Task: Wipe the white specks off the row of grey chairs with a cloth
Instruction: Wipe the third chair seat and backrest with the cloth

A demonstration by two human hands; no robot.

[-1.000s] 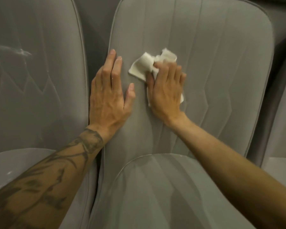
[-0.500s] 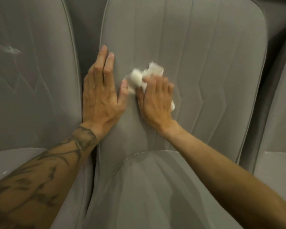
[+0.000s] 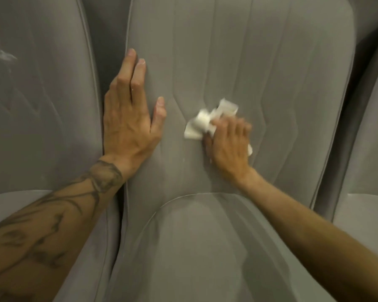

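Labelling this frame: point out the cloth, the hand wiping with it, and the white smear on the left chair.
cloth (image 3: 202,123), head view, on the crumpled white part left of the fingers.
right hand (image 3: 229,144), head view, on the back of the hand.
white smear (image 3: 3,55), head view, on the streak on the left chair's backrest.

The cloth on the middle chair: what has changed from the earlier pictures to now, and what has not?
The right hand slid the white cloth rightwards across the middle chair's backrest, away from the left hand, opening a gap between them. Nothing was taken up or released. The left hand stayed flat on the backrest's left edge, and the pale smear on the left chair remains.
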